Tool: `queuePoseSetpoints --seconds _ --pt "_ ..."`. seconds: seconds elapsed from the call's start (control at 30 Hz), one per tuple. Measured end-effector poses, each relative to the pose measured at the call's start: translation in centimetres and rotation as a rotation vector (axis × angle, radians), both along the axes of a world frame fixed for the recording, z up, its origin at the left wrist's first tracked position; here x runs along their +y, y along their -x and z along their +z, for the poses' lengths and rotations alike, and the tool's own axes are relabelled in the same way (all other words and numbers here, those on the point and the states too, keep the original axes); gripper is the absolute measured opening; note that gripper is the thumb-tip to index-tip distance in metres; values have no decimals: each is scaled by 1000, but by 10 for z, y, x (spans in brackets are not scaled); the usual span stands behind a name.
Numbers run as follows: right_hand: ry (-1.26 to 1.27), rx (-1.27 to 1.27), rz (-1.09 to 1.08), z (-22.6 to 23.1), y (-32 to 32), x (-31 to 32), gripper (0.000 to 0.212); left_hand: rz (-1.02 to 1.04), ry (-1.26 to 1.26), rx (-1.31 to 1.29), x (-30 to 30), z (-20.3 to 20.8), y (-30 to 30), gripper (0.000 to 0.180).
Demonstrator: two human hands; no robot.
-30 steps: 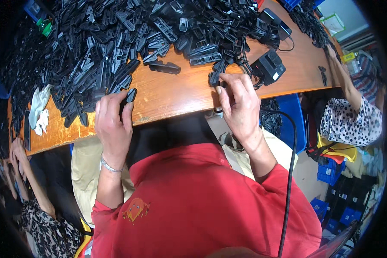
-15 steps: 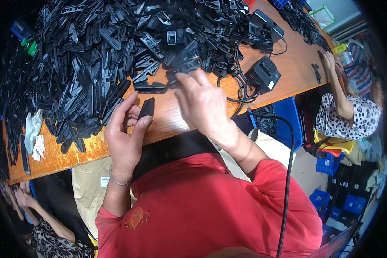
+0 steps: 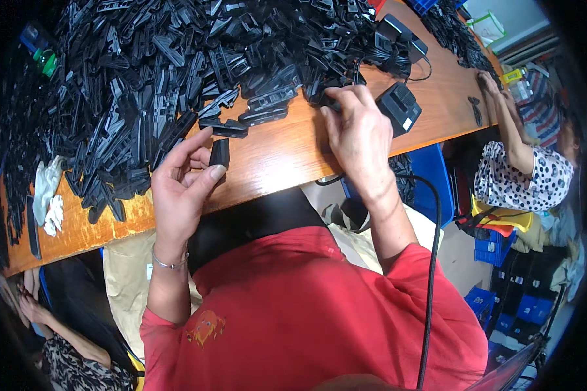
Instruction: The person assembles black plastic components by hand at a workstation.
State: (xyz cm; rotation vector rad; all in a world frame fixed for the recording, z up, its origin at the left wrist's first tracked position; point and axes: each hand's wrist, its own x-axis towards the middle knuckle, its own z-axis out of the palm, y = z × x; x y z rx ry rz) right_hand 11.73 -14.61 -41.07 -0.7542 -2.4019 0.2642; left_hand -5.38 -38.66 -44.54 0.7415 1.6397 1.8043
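My left hand point(image 3: 181, 189) is over the table's near edge, with a small black plastic piece point(image 3: 220, 154) pinched between thumb and fingers. A large heap of black plastic parts point(image 3: 156, 85) covers the far and left side of the wooden table point(image 3: 274, 159). My right hand point(image 3: 362, 133) is at the right end of the heap, its thumb and fingers curled together against the dark parts. Whatever lies between those fingertips I cannot make out. Just right of that hand stands a black box-shaped device point(image 3: 399, 107). Loose parts point(image 3: 267, 104) lie on the wood between my hands.
White gloves point(image 3: 47, 195) rest at the table's left end. A black cable point(image 3: 437, 241) hangs down my right side. Black adapters point(image 3: 401, 39) stand behind the box. Co-workers point(image 3: 525, 173) point(image 3: 78, 352) sit at right and lower left. Blue bins point(image 3: 430, 186) are under the table.
My right hand has moved right, from the loose parts in the middle to the heap's right end beside the box. My left hand keeps its black piece, now turned more upright.
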Motion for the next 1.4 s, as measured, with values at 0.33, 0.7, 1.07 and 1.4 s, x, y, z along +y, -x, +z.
queuePoseSetpoints --seconds 0.33,0.7,1.07,1.4 --pt "-72 -150 10 -15 16 4 13 -4 18 -95 -1 2 -1 51" --pt "255 71 352 -15 14 -13 22 101 289 531 -5 4 -13 34" --pt "85 -67 431 -7 -1 -17 22 161 293 924 -12 2 -18 26" --pt "-51 -290 574 8 23 -20 19 170 192 928 -11 -7 -14 25"
